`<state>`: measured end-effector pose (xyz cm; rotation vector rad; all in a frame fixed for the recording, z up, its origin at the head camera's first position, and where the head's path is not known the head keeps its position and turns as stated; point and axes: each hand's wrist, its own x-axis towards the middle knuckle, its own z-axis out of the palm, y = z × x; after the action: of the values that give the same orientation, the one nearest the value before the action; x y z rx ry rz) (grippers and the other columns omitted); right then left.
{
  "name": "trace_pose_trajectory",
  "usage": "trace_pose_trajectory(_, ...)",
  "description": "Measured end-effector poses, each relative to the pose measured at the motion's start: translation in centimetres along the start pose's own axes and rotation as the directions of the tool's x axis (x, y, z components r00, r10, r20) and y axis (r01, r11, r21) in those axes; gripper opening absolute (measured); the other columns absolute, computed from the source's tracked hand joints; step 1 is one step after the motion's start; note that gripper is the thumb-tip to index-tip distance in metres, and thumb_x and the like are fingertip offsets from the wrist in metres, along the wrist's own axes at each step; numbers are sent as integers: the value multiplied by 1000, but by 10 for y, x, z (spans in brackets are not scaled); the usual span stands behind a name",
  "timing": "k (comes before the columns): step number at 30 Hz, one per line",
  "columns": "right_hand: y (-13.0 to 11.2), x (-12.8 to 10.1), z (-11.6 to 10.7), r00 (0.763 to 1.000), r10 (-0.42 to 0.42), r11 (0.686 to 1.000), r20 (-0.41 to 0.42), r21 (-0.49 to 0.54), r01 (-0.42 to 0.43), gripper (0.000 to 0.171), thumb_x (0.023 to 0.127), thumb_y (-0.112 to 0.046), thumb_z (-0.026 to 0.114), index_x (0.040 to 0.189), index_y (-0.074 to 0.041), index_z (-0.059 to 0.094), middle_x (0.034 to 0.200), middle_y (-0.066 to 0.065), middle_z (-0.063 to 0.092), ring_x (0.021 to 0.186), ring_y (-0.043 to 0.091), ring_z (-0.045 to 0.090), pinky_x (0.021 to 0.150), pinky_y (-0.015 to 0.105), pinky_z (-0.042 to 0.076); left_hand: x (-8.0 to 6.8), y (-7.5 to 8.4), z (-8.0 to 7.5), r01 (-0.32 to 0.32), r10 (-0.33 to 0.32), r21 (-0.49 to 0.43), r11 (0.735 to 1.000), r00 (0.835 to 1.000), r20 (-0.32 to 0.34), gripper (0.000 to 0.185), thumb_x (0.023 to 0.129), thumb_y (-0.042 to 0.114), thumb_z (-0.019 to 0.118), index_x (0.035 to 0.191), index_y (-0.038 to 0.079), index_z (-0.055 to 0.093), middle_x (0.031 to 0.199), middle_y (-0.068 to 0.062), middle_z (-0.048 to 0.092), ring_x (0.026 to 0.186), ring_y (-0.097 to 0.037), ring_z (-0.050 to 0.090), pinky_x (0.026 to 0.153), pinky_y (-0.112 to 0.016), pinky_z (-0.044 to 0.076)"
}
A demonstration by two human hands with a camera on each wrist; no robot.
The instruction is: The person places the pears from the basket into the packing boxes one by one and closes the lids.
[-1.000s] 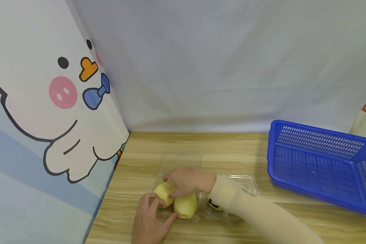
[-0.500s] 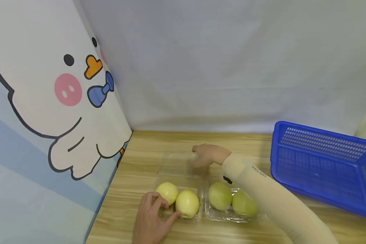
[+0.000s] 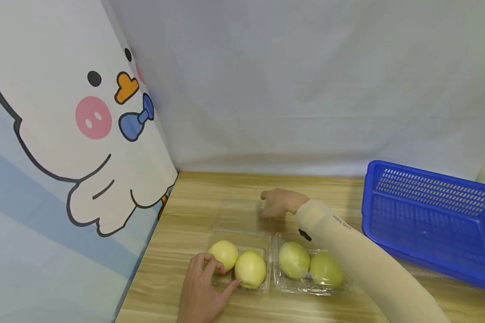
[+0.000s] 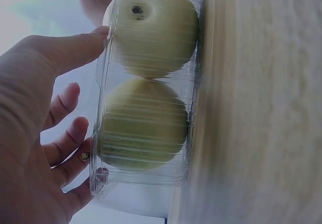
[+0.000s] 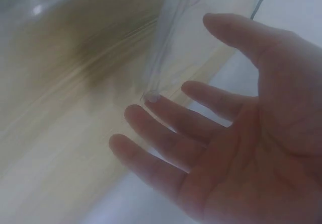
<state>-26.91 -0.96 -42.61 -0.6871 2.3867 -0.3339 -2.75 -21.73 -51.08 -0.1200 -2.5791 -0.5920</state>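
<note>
A clear plastic clamshell box (image 3: 218, 280) lies with its lid (image 3: 240, 215) folded back, flat on the table. Inside it sit two round, pale yellow fruits (image 3: 250, 268), apples or pears. My left hand (image 3: 202, 285) rests at the near left corner, fingers loosely bent; its thumb (image 4: 75, 50) touches the rim in the left wrist view. Beyond the box, my right hand (image 3: 280, 202) is at the lid's right edge. The right wrist view shows its fingers (image 5: 161, 138) spread and loosely bent, one fingertip against the clear plastic corner.
A second clear box (image 3: 303, 287), with two similar fruits (image 3: 293, 260) under clear plastic, stands just right of the first, partly behind my right sleeve (image 3: 359, 251). A blue slotted basket (image 3: 424, 233) stands at right. A pale cloth wall (image 3: 307, 89) borders the wooden table (image 3: 165, 251) behind.
My right hand has left the fruits in the left box and moved back and right to the lid's edge, uncovering the second box. The left hand has stayed at its corner.
</note>
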Motion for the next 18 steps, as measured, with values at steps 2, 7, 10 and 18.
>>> trace_pose_trajectory(2, 0, 1, 1, 1000, 1, 1000, 6, 6, -1, 72, 103, -41, 65, 162, -7, 41, 165, 19, 47, 153, 41, 45, 122, 59, 42, 0, 0, 0, -1, 1, 1, 1000, 1000, 0, 51, 64, 42, 102, 84, 20, 61, 103, 3, 52, 99, -13, 55, 85, -40, 59)
trace_pose_trajectory(7, 2, 4, 4, 999, 3, 1000, 43, 25, -4, 78, 102, -43, 66, 164, -6, 37, 168, 20, 41, 155, 41, 40, 126, 59, 38, -1, 0, 0, -16, 16, 5, 1000, 1000, -7, 51, 63, 41, 102, 83, 19, 61, 102, 3, 52, 99, -13, 54, 84, -39, 59)
trace_pose_trajectory(10, 3, 5, 4, 999, -2, 999, 53, 37, 0, 80, 101, -42, 66, 164, -5, 35, 168, 20, 41, 155, 41, 40, 127, 58, 36, 0, 0, 0, -23, 23, 6, 1000, 1000, -11, 50, 63, 41, 102, 83, 19, 61, 102, 3, 53, 98, -13, 54, 84, -39, 58)
trace_pose_trajectory(18, 6, 3, -1, 999, -47, 995, 9, 88, 46, 79, 102, -42, 64, 165, -4, 33, 164, 23, 46, 151, 41, 45, 124, 59, 40, 0, 0, 0, -10, 10, 4, 1000, 1000, -1, 49, 65, 42, 101, 85, 20, 62, 103, 3, 53, 99, -13, 54, 85, -40, 58)
